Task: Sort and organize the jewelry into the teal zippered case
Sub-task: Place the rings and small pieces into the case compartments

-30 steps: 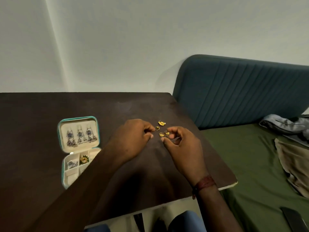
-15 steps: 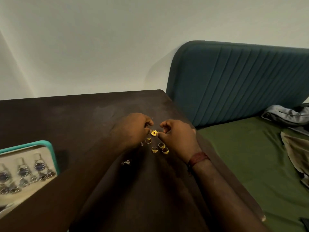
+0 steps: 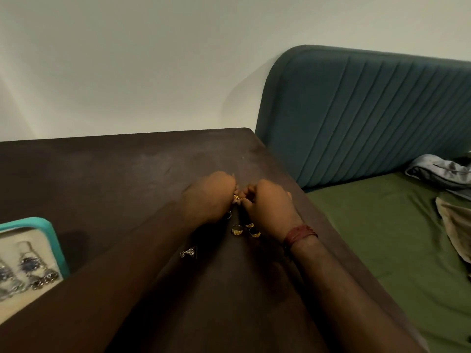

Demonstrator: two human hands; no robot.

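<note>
My left hand (image 3: 210,197) and my right hand (image 3: 271,203) meet fingertip to fingertip over the dark table (image 3: 114,169), both pinching a small gold piece (image 3: 237,197) that is mostly hidden by the fingers. Just below them lie gold rings (image 3: 237,230), one partly under my right hand. A silver triangular piece (image 3: 190,251) lies nearer to me beside my left forearm. The teal zippered case (image 3: 51,235) stands open at the left edge, several blue-stone dangling earrings (image 3: 30,271) pinned on its cream lid lining. My left forearm covers the case's lower part.
A teal padded headboard (image 3: 369,110) and a bed with a green sheet (image 3: 382,238) stand right of the table. Grey and beige clothes (image 3: 443,171) lie on the bed at the far right. A white wall is behind.
The view has moved closer and to the right, pushing the case to the left edge. Both hands have closed tighter around the gold piece, lifted a little off the table.
</note>
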